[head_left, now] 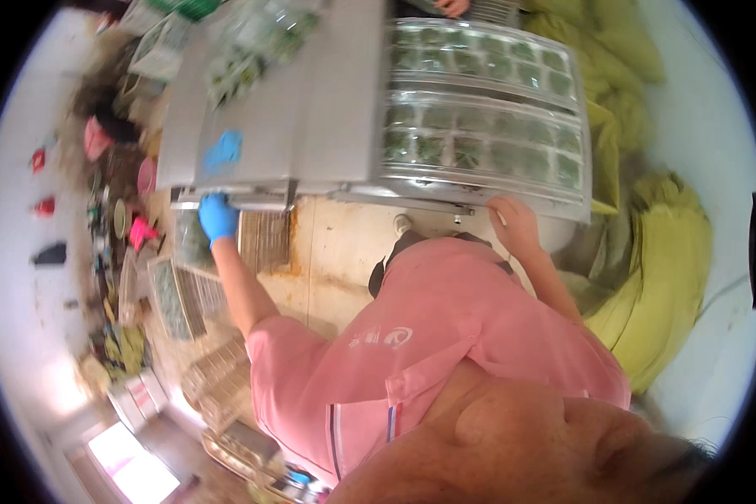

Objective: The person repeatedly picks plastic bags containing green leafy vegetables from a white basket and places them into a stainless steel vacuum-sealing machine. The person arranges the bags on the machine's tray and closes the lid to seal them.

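"Two clear trays of greens point(484, 139) — where?"

"In the metal frame point(554, 202), right of the worktop point(336, 101)."

"And the left hand point(218, 217)?"

"Blue-gloved, curled at the worktop's front edge; I can't tell whether it grips. A crumpled blue item point(223, 152) lies just beyond."

"The right hand point(514, 227)?"

"Bare, beside the frame's front edge — fingers loosely parted."
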{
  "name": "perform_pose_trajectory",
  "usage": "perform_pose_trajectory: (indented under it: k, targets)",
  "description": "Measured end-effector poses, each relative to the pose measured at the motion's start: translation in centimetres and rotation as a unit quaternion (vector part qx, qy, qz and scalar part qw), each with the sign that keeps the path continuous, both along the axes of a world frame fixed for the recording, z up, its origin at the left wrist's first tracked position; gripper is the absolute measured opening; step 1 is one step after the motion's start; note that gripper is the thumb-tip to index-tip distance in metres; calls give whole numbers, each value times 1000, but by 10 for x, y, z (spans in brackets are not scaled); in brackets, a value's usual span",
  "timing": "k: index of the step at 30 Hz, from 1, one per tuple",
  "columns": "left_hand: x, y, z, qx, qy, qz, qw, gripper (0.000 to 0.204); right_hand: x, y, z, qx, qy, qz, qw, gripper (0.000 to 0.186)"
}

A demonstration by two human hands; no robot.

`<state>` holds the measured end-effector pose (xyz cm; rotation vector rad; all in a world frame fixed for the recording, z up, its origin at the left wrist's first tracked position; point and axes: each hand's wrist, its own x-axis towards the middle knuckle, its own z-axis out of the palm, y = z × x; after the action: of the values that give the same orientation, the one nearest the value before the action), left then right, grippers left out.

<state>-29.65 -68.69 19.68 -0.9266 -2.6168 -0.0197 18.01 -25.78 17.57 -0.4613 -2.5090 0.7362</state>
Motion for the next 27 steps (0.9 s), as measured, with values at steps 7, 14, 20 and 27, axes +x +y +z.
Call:
perform_pose_trajectory:
  k: [7,14,20,27]
  targets:
    - [109,97,92,38,60,-36,997,10,-52,-48,104,92,241,148,955,26]
    - [235,181,103,106,-8,-87,991,10,-64,-88,160,168,197,157,953,35]
    - [310,266,52,73,-93,-335,935,9,-17,-53,94,158,-118,-10,980,37]
    - [368,340,-47,-46,-305,-417,855,14,40,21,-13,130,-356,-85,921,25]
